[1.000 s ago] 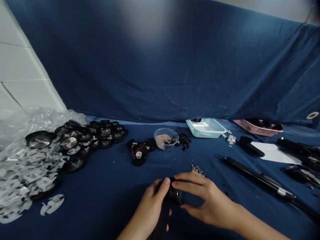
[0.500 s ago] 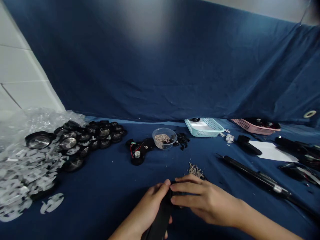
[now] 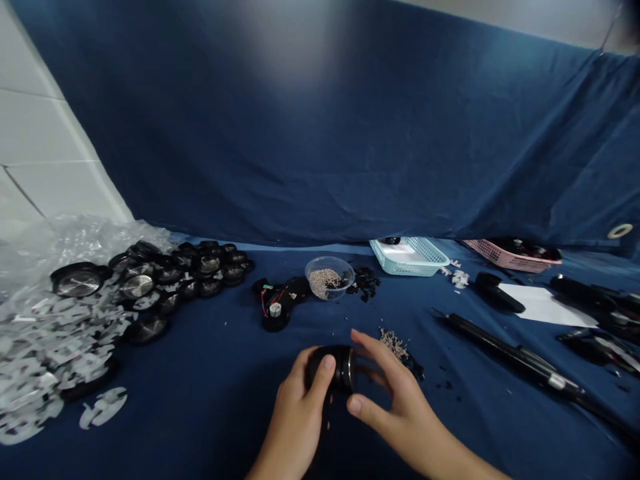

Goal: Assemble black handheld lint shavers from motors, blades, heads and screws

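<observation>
My left hand [image 3: 300,400] is wrapped around a black hair dryer [image 3: 325,367], its thumb on top of the barrel. The barrel lies sideways, with a shiny ring around its right end; the handle runs down below my hand and is mostly hidden. My right hand [image 3: 400,400] is beside that ringed end, thumb and fingers apart and curved, nothing visible between them. Behind them sits an opened hair dryer half [image 3: 275,308] with red wires. A pile of small screws [image 3: 393,342] lies just past my right hand, and a clear bowl [image 3: 345,285] holds more screws.
Round black mesh caps [image 3: 145,287] and white plastic pieces [image 3: 60,360] are heaped at left by clear plastic wrap [image 3: 90,233]. An electric screwdriver [image 3: 515,350] lies at right. Blue [image 3: 415,269] and pink baskets [image 3: 515,260] stand at the back, before a blue curtain [image 3: 320,153].
The hair dryer has turned so its barrel now points right, with the ringed end showing. My right hand has drawn off it, and its fingers have spread.
</observation>
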### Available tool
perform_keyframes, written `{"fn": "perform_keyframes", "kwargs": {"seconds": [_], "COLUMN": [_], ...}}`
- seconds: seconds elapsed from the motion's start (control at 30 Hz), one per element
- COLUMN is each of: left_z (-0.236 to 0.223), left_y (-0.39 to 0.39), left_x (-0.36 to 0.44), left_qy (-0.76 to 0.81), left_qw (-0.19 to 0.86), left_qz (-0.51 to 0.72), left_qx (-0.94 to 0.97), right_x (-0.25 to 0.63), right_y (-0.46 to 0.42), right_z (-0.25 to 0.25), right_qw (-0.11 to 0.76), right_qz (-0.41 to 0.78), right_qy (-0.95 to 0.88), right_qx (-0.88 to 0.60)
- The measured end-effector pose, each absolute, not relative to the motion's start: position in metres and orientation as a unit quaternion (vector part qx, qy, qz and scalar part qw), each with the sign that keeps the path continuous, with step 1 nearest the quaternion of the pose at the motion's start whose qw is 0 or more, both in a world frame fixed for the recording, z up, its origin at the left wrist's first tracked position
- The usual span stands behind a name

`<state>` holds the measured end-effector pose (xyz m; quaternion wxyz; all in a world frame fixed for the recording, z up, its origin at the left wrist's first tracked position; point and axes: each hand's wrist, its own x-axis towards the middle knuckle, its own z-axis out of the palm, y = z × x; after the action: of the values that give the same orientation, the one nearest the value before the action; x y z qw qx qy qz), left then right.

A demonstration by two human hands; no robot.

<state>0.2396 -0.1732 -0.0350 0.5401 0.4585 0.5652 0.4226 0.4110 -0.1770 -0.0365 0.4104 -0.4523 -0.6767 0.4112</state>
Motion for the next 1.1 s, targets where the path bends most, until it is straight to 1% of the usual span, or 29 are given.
{"fn": "perform_keyframes", "kwargs": {"seconds": [0.07,0.17,0.2,0.27,0.33,0.37,0.43,0.5,0.53,0.57,0.6,0.67,0.7,0.77,0.83,0.87,0.9,1.0,1.03,1.1], "left_z": [-0.035,-0.035,-0.035,-0.036,-0.036,-0.035,-0.035,-0.034,-0.034,-0.033,-0.033,-0.032,-0.031,-0.031,-0.031,-0.031,-0.032,-0.032,-0.032,-0.033], "left_y": [-0.172,-0.17,-0.17,-0.171,-0.172,-0.172,-0.172,-0.17,-0.17,-0.169,-0.169,-0.168,-0.168,-0.167,-0.166,-0.165,-0.165,-0.166,-0.168,-0.17], "left_x": [0.238,0.237,0.237,0.236,0.236,0.235,0.234,0.233,0.233,0.233,0.232,0.232,0.232,0.23,0.229,0.228,0.228,0.229,0.23,0.231], "left_qy": [0.572,0.581,0.581,0.578,0.574,0.575,0.581,0.588,0.589,0.589,0.588,0.585,0.584,0.589,0.595,0.596,0.596,0.585,0.582,0.588], "left_qw": [0.533,0.52,0.518,0.52,0.52,0.515,0.499,0.486,0.484,0.484,0.486,0.478,0.468,0.446,0.434,0.436,0.439,0.446,0.445,0.424], "left_qz": [0.427,0.434,0.436,0.437,0.439,0.442,0.454,0.464,0.466,0.466,0.465,0.468,0.472,0.482,0.484,0.482,0.479,0.474,0.475,0.479], "left_qx": [0.455,0.451,0.451,0.452,0.456,0.457,0.455,0.45,0.449,0.449,0.45,0.459,0.465,0.472,0.472,0.471,0.472,0.485,0.488,0.496], "right_x": [0.411,0.413,0.413,0.414,0.413,0.413,0.412,0.411,0.411,0.411,0.411,0.411,0.411,0.411,0.411,0.411,0.41,0.403,0.399,0.389], "right_y": [-0.176,-0.173,-0.173,-0.172,-0.172,-0.171,-0.17,-0.168,-0.166,-0.165,-0.164,-0.164,-0.164,-0.164,-0.162,-0.161,-0.159,-0.153,-0.15,-0.145], "right_z": [-0.036,-0.036,-0.035,-0.031,-0.026,-0.024,-0.022,-0.022,-0.022,-0.021,-0.02,-0.017,-0.015,-0.013,-0.013,-0.013,-0.013,-0.013,-0.014,-0.017], "right_qw": [0.398,0.357,0.355,0.377,0.398,0.399,0.365,0.319,0.309,0.316,0.341,0.394,0.397,0.351,0.294,0.287,0.297,0.36,0.369,0.365], "right_qz": [0.462,0.54,0.543,0.52,0.523,0.542,0.606,0.632,0.624,0.601,0.565,0.508,0.504,0.544,0.589,0.584,0.562,0.45,0.428,0.434], "right_qy": [-0.651,-0.572,-0.558,-0.572,-0.597,-0.596,-0.556,-0.51,-0.499,-0.505,-0.526,-0.585,-0.611,-0.626,-0.593,-0.584,-0.594,-0.682,-0.696,-0.682], "right_qx": [-0.452,-0.503,-0.517,-0.51,-0.461,-0.437,-0.436,-0.488,-0.516,-0.534,-0.536,-0.495,-0.464,-0.435,-0.464,-0.484,-0.492,-0.451,-0.444,-0.462]}}
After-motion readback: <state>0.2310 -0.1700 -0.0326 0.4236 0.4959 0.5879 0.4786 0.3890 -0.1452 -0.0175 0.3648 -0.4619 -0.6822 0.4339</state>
